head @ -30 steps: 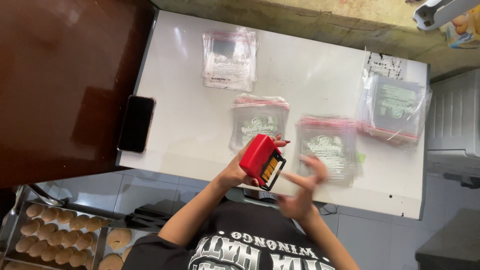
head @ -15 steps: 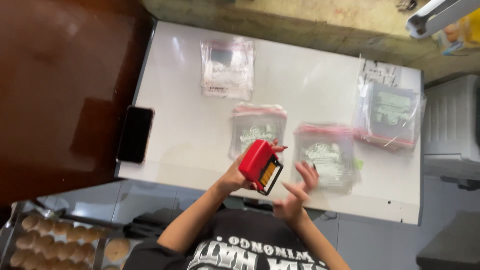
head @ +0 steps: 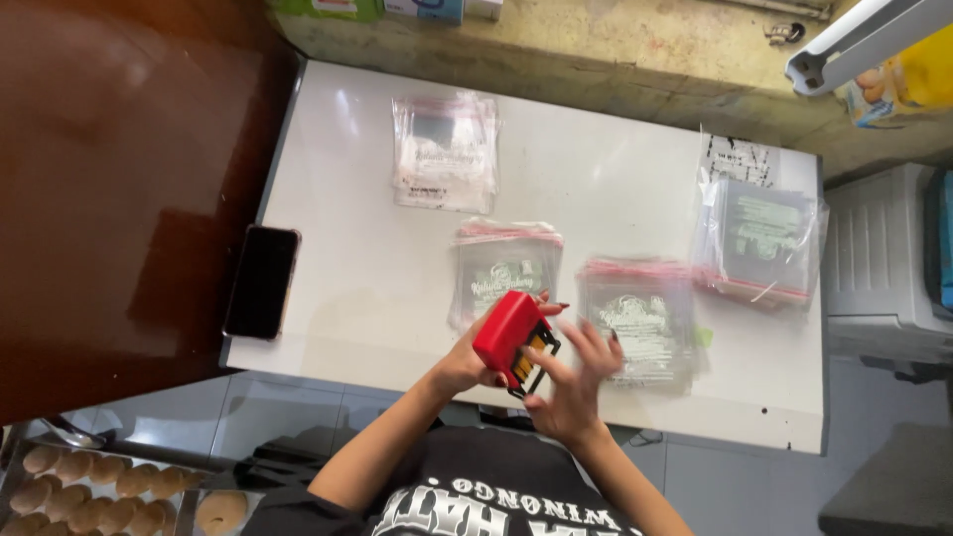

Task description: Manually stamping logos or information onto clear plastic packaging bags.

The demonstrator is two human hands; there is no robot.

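I take the white rectangular tabletop [head: 377,248] as my landmark and read outward from its near edge. Just over that edge my left hand [head: 467,362] is clenched around a small red plastic block-shaped stamper [head: 509,335], tipped so that its dark underside with orange bands faces my right hand [head: 571,387]; I judge the tilt is there to let the fingers reach that face. The right hand grasps nothing: its fingers [head: 594,347] are spread and blurred, and the thumb touches the stamper's underside.

Lying flat on the tabletop just beyond the stamper are two stacks of clear plastic zip bags with red seal strips and pale printed labels, one [head: 504,266] behind the left hand and one [head: 640,323] behind the right, both within easy reach. At the tabletop's left edge a black slab phone [head: 262,281] lies screen up, well apart from the bags. Farther back sits a third stack [head: 445,149] near the middle, and a fourth [head: 764,238] towards the right corner. Below the tabletop's near left corner, a metal tray of round pale-brown biscuits [head: 89,486] shows.
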